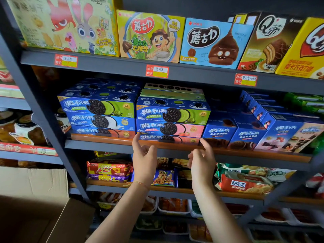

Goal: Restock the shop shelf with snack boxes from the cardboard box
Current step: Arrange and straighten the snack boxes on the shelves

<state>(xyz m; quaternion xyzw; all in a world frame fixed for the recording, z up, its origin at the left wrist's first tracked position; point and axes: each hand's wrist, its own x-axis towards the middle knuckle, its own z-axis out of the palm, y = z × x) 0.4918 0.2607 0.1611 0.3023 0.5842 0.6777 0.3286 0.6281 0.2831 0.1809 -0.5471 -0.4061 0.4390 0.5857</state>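
Here, left hand (pixel 144 156) and right hand (pixel 201 159) open, empty, flanking middle cookie-box stack (pixel 171 120) at 12 o'clock — placed to square it; cardboard box (pixel 33 199) at 8 o'clock.

Soft even light, dim lower left; wide-angle edges bent, blurred.

Cardboard box (pixel 35 204) cut off at the near-left edge; handwritten price tags (pixel 157 71) too small to read.
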